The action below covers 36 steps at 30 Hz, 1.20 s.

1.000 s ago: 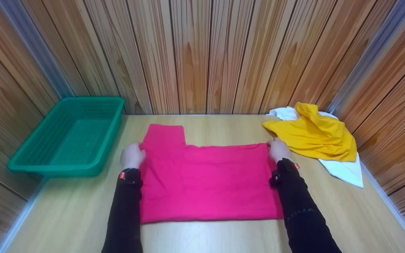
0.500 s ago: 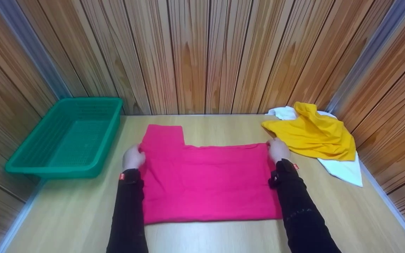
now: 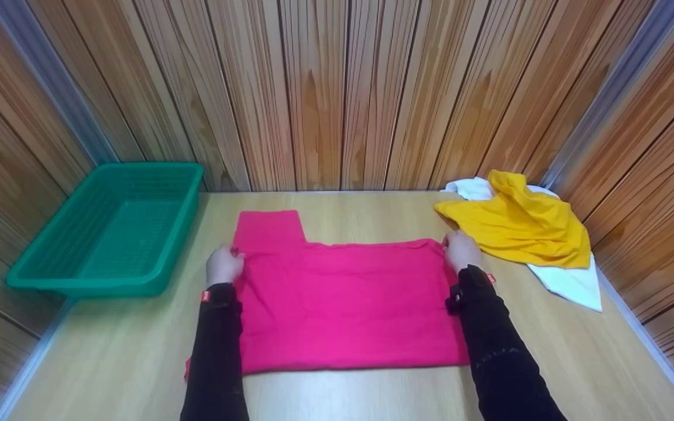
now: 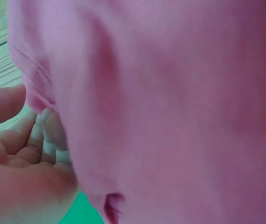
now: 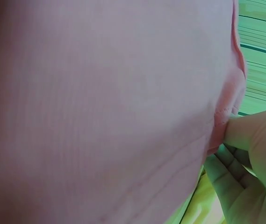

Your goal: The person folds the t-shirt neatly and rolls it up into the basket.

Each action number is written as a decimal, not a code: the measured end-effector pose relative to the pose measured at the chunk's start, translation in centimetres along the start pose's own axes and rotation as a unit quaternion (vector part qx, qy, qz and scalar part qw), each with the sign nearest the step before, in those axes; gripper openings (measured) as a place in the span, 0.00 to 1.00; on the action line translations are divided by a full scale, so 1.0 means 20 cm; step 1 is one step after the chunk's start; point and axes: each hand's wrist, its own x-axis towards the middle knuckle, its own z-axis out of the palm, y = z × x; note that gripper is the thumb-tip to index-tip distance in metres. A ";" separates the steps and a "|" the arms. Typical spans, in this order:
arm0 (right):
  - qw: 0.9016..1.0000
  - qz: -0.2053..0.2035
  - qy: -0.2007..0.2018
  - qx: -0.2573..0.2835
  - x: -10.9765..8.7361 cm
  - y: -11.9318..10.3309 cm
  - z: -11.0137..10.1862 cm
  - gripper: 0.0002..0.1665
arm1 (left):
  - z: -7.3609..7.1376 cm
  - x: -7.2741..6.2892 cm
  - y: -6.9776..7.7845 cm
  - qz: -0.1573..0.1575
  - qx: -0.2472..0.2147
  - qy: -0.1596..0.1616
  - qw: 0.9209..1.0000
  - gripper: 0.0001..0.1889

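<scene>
A bright pink shirt (image 3: 348, 304) lies folded on the table in the head view, with a square sleeve-like flap (image 3: 268, 231) jutting up at its far left. My left hand (image 3: 224, 264) pinches its left edge just below that flap. In the left wrist view the thumb and fingertips (image 4: 53, 128) meet at a hemmed edge of the cloth. At the far right corner my right hand (image 3: 463, 250) pinches the shirt, and the right wrist view shows thumb and fingers (image 5: 224, 172) gripping a stitched hem. A small bit of pink cloth shows left of my left forearm.
A green plastic basket (image 3: 164, 266) stands at the back left. Beyond my right hand, a crumpled yellow garment (image 3: 524, 225) lies on white cloth (image 3: 571, 286) near the right wall. Wood-panelled walls (image 3: 325, 93) enclose the table (image 3: 348, 397) at the back and both sides.
My left hand has shifted slightly right and nearer to me. The flap has slid a little left and nearer to me, and pink cloth now shows left of my forearm. My right hand has barely moved.
</scene>
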 end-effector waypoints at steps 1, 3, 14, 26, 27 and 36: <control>1.000 0.001 0.000 0.000 0.00 0.00 0.00 0.03 | 0.00 0.00 0.00 -0.004 -0.004 0.005 1.000 0.19; 1.000 0.002 0.000 0.001 0.00 0.00 0.00 0.03 | 0.00 -0.01 0.01 -0.014 -0.021 0.012 1.000 0.19; 1.000 -0.010 0.000 0.005 -0.01 0.00 -0.01 0.04 | -0.02 -0.03 0.02 0.003 -0.035 0.003 0.999 0.12; 1.000 -0.005 -0.004 0.017 -0.02 0.00 -0.01 0.04 | -0.04 -0.15 0.18 0.210 0.045 0.115 0.970 0.05; 1.000 -0.002 -0.006 0.018 -0.02 0.00 -0.01 0.04 | -0.04 -0.17 0.19 0.232 0.056 0.119 0.964 0.04; 1.000 -0.004 -0.004 0.023 -0.02 0.00 -0.01 0.04 | 0.11 -0.43 0.25 0.372 0.161 0.149 0.902 0.11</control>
